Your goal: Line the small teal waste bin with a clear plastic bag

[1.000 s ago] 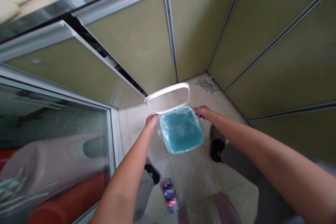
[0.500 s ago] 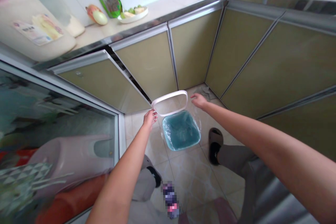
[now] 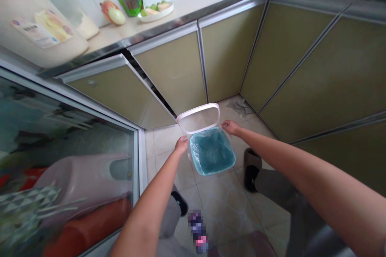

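Observation:
A teal trash bin stands on the tiled floor between my feet, seen from above. A clear plastic bag lines its inside, with its edge folded loosely over the rim. The white rim ring stands tilted up at the bin's far side. My left hand is closed at the bin's left far corner, pinching the bag's edge. On the opposite corner my right hand has its fingers curled together on the bag's edge. Both hands partly hide the film they hold.
A cabinet door hangs ajar at the left, beside a glass door. A grey cloth lies by the corner cabinets. On the counter are a plate of fruit, onions and large plastic jars.
My left hand has moved from the white ring down to the bag's edge and closed. My right hand has come down to the bin's right far corner, its fingers now curled.

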